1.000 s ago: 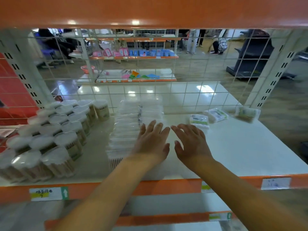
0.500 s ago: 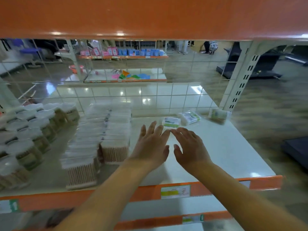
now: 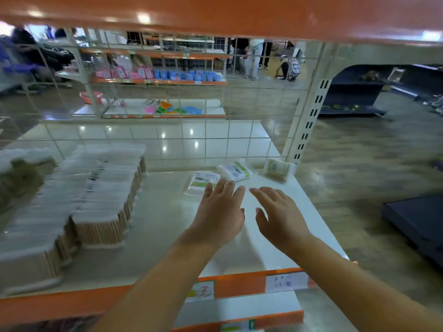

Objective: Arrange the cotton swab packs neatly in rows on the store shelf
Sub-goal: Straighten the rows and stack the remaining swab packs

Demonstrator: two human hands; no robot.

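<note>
1. Your left hand [image 3: 219, 215] and right hand [image 3: 279, 218] reach out flat, fingers straight, holding nothing.
2. Three loose swab packs [image 3: 235, 170] lie just past your fingertips, by the wire grid [image 3: 215, 140].
3. Neat rows of packs [image 3: 96, 200] fill the white shelf [image 3: 163, 224] on your left.

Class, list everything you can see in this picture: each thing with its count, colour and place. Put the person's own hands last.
Row packs: two rows, exact count unclear, clear with tan swabs, shelf left.
Loose packs: three, white and green, shelf back right.
Round tubs: blurred, count unclear, far left.
Shelf: one, white, orange front edge.
Wire grid: one, white, behind shelf.
Price labels: white, on the orange edge.
Far shelves: pink and blue goods, background.
Left hand: open, above shelf, by nearest loose pack.
Right hand: open, above shelf.
</note>
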